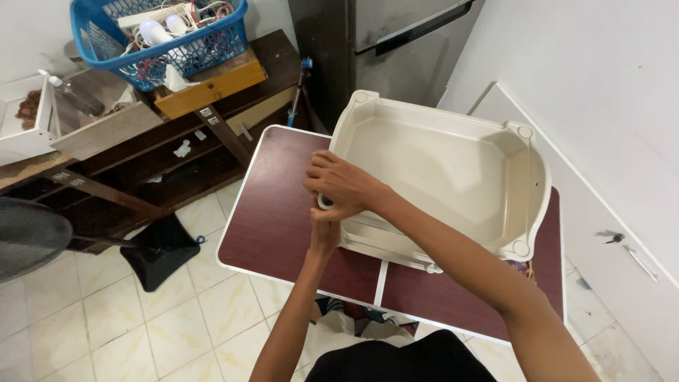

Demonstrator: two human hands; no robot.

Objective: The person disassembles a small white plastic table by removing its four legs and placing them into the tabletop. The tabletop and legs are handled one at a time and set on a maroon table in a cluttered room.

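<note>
A cream plastic tray [453,163] with round corner sockets lies on a dark red folding table [276,212]. My right hand [343,184] is curled over the tray's near left corner, its fingers closed around a small white round part [325,202]. My left hand [324,230] comes up from below and presses against the same corner, just under the right hand. What the left fingers hold is hidden by the right hand.
A blue basket [159,35] of cables and bulbs sits on a dark wooden shelf unit [141,155] at the back left. A grey fridge [396,42] stands behind the table, white cabinets [622,233] to the right, and a black bag [159,247] lies on the tiled floor.
</note>
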